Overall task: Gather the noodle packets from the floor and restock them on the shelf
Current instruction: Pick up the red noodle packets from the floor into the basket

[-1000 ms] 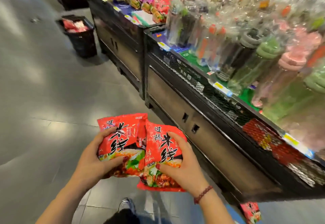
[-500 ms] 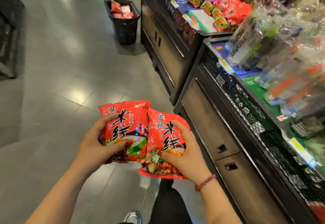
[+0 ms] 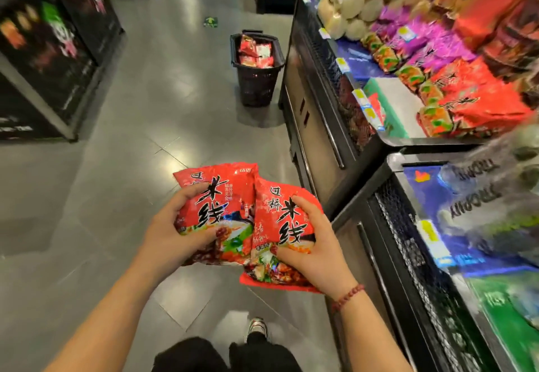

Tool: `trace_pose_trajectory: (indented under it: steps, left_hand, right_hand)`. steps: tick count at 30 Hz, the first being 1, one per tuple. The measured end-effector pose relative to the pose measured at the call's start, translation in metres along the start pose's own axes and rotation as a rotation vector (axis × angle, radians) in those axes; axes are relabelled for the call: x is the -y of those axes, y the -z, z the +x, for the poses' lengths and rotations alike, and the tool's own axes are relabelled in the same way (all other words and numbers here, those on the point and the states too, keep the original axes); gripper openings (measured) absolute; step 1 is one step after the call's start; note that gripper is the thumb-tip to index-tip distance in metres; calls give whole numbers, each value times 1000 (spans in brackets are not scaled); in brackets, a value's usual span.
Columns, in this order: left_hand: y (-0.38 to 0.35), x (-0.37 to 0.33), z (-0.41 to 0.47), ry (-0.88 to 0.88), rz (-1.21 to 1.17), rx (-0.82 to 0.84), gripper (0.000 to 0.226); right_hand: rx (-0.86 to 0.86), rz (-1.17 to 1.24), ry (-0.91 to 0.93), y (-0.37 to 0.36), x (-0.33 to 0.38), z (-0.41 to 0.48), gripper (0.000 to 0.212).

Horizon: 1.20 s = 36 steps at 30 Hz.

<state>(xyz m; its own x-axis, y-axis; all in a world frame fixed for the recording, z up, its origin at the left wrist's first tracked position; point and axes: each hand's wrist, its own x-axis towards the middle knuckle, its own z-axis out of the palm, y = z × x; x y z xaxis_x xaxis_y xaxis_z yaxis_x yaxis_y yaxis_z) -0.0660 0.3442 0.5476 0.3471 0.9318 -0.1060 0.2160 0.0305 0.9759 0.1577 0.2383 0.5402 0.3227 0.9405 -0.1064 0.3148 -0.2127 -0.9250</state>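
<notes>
Two noodle packets (image 3: 248, 220) sit side by side. The shelf (image 3: 344, 103) is right; a basket (image 3: 256, 80), maybe holding more packets, stands ahead.

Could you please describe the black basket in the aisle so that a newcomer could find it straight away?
Follow the long dark shelf unit on the right of the aisle to its far end. The black basket stands on the grey floor just beside it. It is the only container on the floor, tall and mesh-sided, holding red packets.
</notes>
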Motion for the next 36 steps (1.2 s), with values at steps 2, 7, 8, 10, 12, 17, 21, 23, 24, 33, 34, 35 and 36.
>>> trace_pose_trajectory:
  steps: [2, 7, 8, 10, 12, 17, 21, 23, 24, 33, 34, 35, 36]
  left_hand:
    - [-5, -3, 24, 12, -1, -24, 72]
    - [-11, 0, 99, 40, 6, -53, 70]
    - [-11, -1, 117, 45, 15, -54, 70]
    - [-13, -1, 158, 57, 19, -49, 69]
    - [-14, 0, 203, 68, 17, -39, 68]
    - [-9, -12, 328, 90, -3, -29, 67]
    - [0, -34, 426, 65, -28, 4, 68]
    - [2, -43, 469, 47, -25, 9, 68]
    - [1, -46, 489, 45, -18, 11, 68]
    - [-32, -54, 666, 71, -21, -96, 71]
    - [-37, -57, 686, 70, -43, -123, 71]
    - [-43, -59, 707, 67, -51, -144, 70]
    - [-48, -61, 725, 73, -49, -156, 68]
  right_hand:
    - [26, -10, 6, 9, 1, 30, 82]
    - [52, 3, -14, 24, -5, 109, 82]
    - [52, 5, -26, 25, -6, 126, 82]
    - [52, 6, -34, 26, -7, 166, 82]
    - [57, 1, -33, 26, -7, 211, 81]
    - [59, -26, -42, 27, 13, 333, 80]
    - [45, -48, -13, 32, 35, 424, 81]
    - [49, -24, -15, 37, 42, 464, 79]
    - [52, -16, -14, 40, 45, 482, 78]
    - [104, -22, 1, 77, 33, 680, 78]
    - [122, -14, 9, 84, 33, 703, 77]
    - [140, -10, 18, 91, 33, 726, 77]
    - [153, -16, 23, 98, 33, 748, 78]
